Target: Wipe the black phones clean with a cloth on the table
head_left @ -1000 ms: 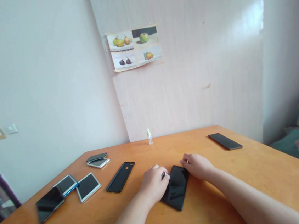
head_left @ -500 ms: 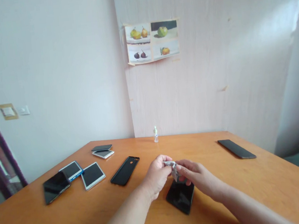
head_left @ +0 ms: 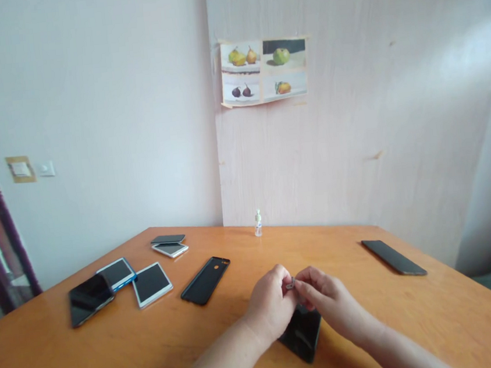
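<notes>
Just above the table, my left hand (head_left: 267, 303) and my right hand (head_left: 328, 296) meet, fingers closed in pinches. Between their fingertips is a small crumpled grey-white wipe (head_left: 290, 283), mostly hidden by the fingers; whether it is cloth or paper I cannot tell. Directly below lies a black smartphone (head_left: 304, 335) with its glossy screen up, its far end covered by the hands. To the left of my left hand rests an empty black phone case (head_left: 205, 282) with its inside facing up.
At the left lie a dark phone (head_left: 91, 298), a blue-edged tablet (head_left: 117, 273) and a white tablet (head_left: 152, 284). Behind them are a white phone (head_left: 171, 250) and a dark one (head_left: 167, 239). A small clear bottle (head_left: 258, 225) stands far back; a dark flat slab (head_left: 393, 257) lies right.
The wipe is bunched smaller and shows less between my fingers. Both hands have come slightly lower and closer together. The view has shifted a little; the phones stay put.
</notes>
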`<state>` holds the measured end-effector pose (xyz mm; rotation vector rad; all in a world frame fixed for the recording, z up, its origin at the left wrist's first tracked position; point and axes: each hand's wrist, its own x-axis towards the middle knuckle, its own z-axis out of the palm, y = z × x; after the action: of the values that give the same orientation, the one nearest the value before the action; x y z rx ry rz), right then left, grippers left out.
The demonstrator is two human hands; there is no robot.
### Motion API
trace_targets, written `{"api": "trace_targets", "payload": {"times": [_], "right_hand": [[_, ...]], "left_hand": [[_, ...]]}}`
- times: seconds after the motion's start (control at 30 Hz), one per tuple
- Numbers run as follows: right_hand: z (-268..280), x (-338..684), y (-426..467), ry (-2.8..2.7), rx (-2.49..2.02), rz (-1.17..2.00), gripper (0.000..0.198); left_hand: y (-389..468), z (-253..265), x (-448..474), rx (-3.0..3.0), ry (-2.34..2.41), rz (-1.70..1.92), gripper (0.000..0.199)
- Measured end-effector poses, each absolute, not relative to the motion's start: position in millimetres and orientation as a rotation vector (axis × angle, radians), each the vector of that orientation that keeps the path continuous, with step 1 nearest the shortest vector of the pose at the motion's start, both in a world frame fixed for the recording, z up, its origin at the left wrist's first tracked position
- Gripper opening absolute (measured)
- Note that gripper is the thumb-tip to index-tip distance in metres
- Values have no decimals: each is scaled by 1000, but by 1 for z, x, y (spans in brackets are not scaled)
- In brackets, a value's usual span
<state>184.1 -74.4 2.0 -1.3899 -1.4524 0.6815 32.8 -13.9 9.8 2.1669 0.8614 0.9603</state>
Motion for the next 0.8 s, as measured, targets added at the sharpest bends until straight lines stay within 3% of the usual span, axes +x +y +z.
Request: {"api": "trace_targets", "payload": {"times": [0.13, 0.23, 0.57, 0.8], "right_hand": [[2, 188, -74, -1497, -1437, 558, 37], [1, 194, -70, -1453, -1444, 564, 35], [12, 220, -66, -1278, -1586, 428, 34], [8, 216, -63, -1182, -1505, 495, 37]], "left_hand": [[-17, 8, 35, 2150, 738, 927, 2], [-22, 9, 34, 2190, 760, 880, 14], [-37, 13, 23, 2560, 840, 568, 90], [-30, 9, 26, 2480, 752, 522, 70]]}}
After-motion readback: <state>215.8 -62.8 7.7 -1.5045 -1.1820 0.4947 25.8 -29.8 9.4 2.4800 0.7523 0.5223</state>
